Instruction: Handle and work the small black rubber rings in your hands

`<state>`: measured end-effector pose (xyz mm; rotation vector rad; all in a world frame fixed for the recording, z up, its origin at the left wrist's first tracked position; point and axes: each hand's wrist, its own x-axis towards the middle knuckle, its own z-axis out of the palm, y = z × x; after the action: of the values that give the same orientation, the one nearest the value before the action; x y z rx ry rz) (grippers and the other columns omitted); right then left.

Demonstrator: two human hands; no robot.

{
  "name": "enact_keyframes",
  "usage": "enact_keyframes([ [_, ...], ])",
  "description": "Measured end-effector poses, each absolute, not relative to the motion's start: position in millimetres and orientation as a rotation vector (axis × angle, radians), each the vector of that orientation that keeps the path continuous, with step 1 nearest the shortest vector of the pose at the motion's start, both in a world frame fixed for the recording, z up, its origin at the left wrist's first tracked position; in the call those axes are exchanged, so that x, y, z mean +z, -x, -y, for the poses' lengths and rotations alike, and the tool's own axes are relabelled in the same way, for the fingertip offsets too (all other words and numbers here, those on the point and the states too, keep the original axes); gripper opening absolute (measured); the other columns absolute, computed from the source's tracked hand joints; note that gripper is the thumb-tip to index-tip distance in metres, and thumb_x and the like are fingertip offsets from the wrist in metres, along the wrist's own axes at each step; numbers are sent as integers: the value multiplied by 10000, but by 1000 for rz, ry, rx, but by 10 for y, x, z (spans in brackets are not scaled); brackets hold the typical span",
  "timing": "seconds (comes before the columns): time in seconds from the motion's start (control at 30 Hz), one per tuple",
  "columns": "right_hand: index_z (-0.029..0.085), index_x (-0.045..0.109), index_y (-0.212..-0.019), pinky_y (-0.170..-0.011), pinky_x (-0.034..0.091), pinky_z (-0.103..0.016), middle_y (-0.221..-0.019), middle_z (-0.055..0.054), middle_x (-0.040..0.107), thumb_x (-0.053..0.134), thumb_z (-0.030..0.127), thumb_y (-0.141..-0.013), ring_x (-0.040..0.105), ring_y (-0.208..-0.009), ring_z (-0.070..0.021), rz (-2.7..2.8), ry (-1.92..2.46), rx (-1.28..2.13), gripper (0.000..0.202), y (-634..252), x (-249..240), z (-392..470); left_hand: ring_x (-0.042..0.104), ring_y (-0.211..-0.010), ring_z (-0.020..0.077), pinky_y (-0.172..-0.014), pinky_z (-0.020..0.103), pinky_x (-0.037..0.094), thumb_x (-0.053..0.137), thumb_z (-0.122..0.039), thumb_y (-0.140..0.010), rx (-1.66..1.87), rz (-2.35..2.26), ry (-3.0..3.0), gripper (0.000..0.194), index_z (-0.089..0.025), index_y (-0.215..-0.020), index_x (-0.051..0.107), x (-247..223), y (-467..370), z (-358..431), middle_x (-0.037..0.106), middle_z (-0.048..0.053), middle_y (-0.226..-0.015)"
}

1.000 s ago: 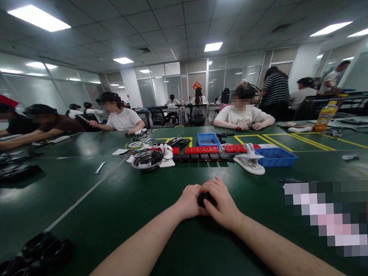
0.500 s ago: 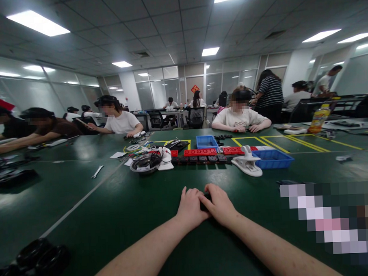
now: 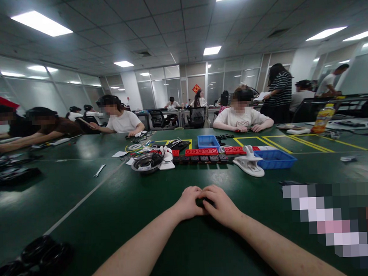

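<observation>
My left hand (image 3: 190, 202) and my right hand (image 3: 220, 203) meet low over the green table (image 3: 164, 252), straight ahead of me. Both have curled fingers, and their fingertips touch each other. A small dark patch (image 3: 202, 202) shows in the gap between them; whether it is a small black part or only shadow, I cannot make out. The fingers of my left hand are partly covered by those of my right.
Beyond my hands lie a row of red and black socket strips (image 3: 200, 159), a white clamp-like stand (image 3: 249, 163), blue bins (image 3: 276, 159) and a bowl of cables (image 3: 146, 164). A wrench (image 3: 99, 170) is to the left; black coils (image 3: 39, 254) sit near left. A person (image 3: 242, 115) sits opposite.
My fingers have shifted and curled more; the left fingers are less raised and the gap between my hands has widened. The view has swung slightly left. A standing person in the background has turned.
</observation>
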<state>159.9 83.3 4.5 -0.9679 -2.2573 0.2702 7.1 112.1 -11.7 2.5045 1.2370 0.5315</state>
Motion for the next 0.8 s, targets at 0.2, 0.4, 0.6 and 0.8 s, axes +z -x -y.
enact_keyframes([
  [0.2,202,556,-609,-916,352,-413,-637,10,590,403,30,-591,559,-733,-161,2222,767,301,231,-1514,-8,-773,486,-993,237,-924,359,332,714,-277,-552,483,-1140,-2541,309,-220,-846,640,-155,-57,-1156,557,9,-1031],
  [0.4,204,532,-669,-975,307,-430,-653,24,574,356,37,-621,565,-693,-130,2114,735,320,247,-1541,-69,-782,491,-989,239,-932,387,326,708,-297,-556,474,-1126,-2536,310,-230,-845,617,-147,-61,-1139,555,6,-1011],
  [0.6,188,516,-892,-855,359,-425,-895,-60,565,498,208,-704,500,-869,-215,2108,982,143,191,-1553,4,-770,479,-1024,266,-969,447,280,684,-404,-573,550,-1230,-2501,577,-200,-1076,490,-111,-99,-1053,530,52,-1062],
  [0.8,172,491,-854,-703,388,-320,-818,-53,547,471,338,-794,502,-780,-197,2096,1358,104,178,-1536,-84,-864,485,-994,247,-1016,472,210,660,-442,-575,594,-1461,-2483,502,-198,-989,516,-157,-216,-937,535,48,-993],
])
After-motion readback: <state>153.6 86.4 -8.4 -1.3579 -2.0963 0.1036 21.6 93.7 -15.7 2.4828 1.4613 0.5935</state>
